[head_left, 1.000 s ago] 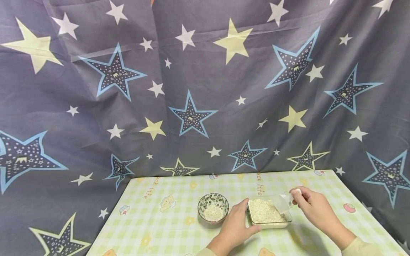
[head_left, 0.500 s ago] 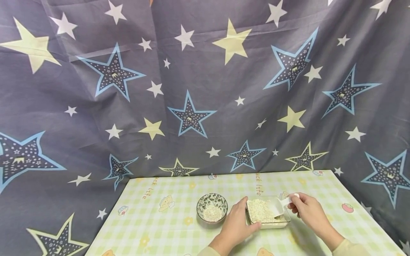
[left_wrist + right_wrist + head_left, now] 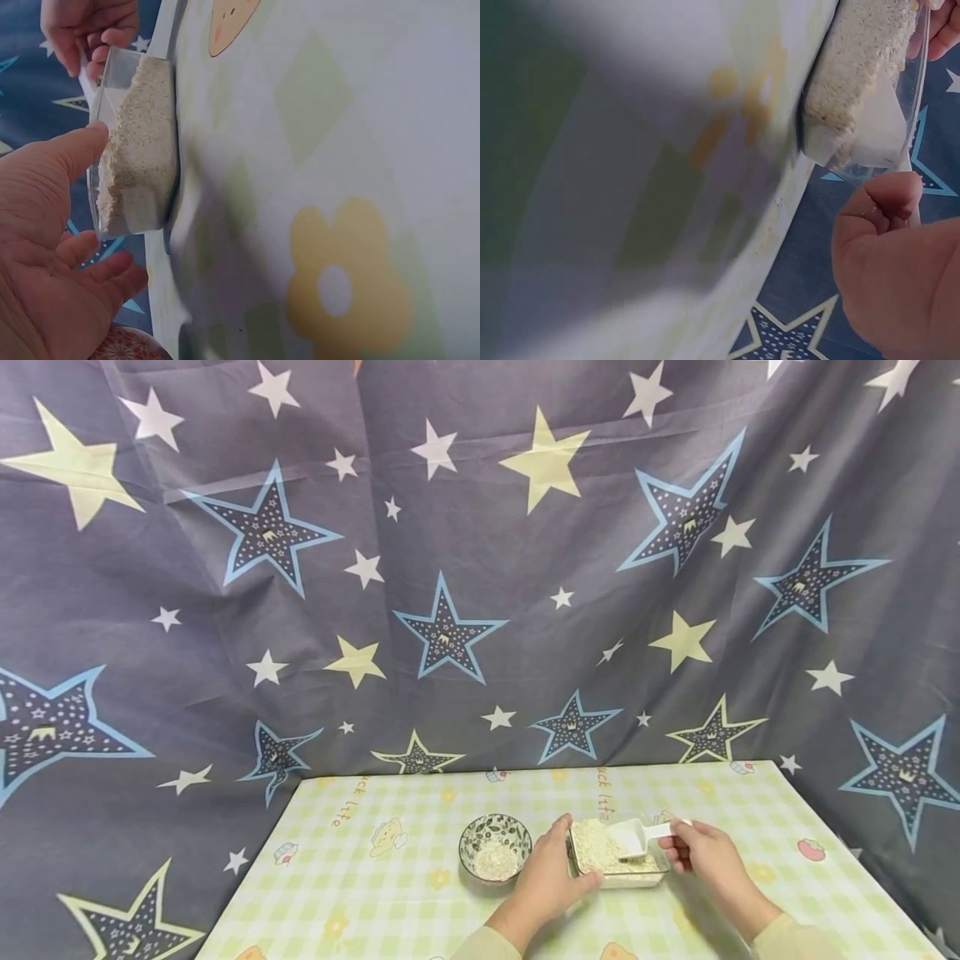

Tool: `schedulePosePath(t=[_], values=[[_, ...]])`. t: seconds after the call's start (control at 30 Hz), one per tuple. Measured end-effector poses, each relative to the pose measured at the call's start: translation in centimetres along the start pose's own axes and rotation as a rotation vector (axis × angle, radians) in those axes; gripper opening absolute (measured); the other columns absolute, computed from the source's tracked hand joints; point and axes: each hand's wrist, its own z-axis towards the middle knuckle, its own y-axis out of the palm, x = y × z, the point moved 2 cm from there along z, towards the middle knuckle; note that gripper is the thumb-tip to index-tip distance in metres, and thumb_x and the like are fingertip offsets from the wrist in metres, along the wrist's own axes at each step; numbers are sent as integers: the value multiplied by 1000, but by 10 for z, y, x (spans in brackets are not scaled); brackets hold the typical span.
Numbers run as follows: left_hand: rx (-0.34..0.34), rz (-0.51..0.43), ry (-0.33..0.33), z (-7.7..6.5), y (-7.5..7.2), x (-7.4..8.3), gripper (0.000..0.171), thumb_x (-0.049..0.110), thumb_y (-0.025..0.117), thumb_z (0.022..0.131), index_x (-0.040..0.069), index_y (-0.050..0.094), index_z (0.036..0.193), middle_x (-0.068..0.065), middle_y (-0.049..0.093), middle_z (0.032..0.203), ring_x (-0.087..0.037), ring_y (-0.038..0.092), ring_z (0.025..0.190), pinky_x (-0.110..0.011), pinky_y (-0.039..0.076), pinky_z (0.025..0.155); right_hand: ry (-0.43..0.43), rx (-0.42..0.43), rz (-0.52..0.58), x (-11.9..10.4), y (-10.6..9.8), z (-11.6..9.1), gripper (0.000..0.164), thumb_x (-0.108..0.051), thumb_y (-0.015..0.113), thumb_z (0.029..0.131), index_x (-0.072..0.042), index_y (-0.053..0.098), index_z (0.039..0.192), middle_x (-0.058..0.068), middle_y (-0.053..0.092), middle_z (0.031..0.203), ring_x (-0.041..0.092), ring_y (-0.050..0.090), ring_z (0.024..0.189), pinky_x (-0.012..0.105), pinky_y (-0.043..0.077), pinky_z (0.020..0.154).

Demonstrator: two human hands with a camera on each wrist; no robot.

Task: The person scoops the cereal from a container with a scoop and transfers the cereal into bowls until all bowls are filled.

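A clear glass container (image 3: 633,882) of pale oat flakes (image 3: 591,845) sits on the table. My left hand (image 3: 546,875) holds its left end, thumb on the near side and fingers round the left side. My right hand (image 3: 708,857) pinches the handle of a white scoop (image 3: 628,837), whose head is tilted into the oats. In the right wrist view the scoop (image 3: 881,127) shows through the glass wall, and the fingertips close on its handle. A patterned bowl (image 3: 495,828) with some oats inside stands just left of my left hand.
A green-and-white checked tablecloth (image 3: 405,893) with printed cartoon figures covers the table. Behind the table's far edge hangs a dark curtain (image 3: 480,543) printed with stars.
The scoop has moved left and deeper into the oats with my right hand. The container and my left hand have shifted slightly left. The bowl stays in place.
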Motion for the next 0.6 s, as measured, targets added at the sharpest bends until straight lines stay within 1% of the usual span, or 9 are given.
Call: schedulePosePath(t=[0.13, 0.23, 0.33, 0.43, 0.6], values=[[-9, -17, -5, 2, -2, 0, 101, 45, 88, 87, 12, 35, 166, -15, 50, 165, -41, 55, 146, -58, 51, 117, 41, -34, 44, 6, 1, 5, 37, -22, 39, 116, 8, 54, 131, -5, 72, 85, 6, 59, 72, 22, 54, 62], [-10, -20, -10, 2, -2, 0, 101, 44, 89, 87, 11, 34, 166, -15, 50, 165, -41, 55, 146, -58, 50, 117, 66, -63, 79, 9, 1, 7, 36, -23, 38, 117, 6, 54, 131, -5, 71, 87, 6, 57, 72, 21, 53, 62], [-7, -25, -9, 3, -2, -1, 102, 43, 89, 86, 10, 34, 166, -14, 51, 164, -40, 55, 146, -57, 49, 119, 91, -82, 136, 11, -1, 8, 33, -23, 39, 116, 3, 55, 129, -5, 71, 86, 4, 58, 70, 19, 53, 61], [-2, -32, 2, 5, -1, -2, 103, 41, 90, 86, 9, 34, 166, -11, 53, 164, -37, 54, 148, -55, 47, 121, 126, -96, 219, 14, -2, 9, 30, -22, 38, 116, 0, 57, 125, -6, 71, 85, 2, 59, 70, 17, 54, 61], [-2, -40, 6, 5, 0, -3, 104, 40, 91, 85, 8, 34, 165, -10, 53, 164, -36, 54, 149, -53, 46, 122, 184, -107, 371, 21, -7, 9, 28, -21, 37, 116, -7, 61, 112, -5, 71, 84, 2, 61, 71, 18, 57, 64]])
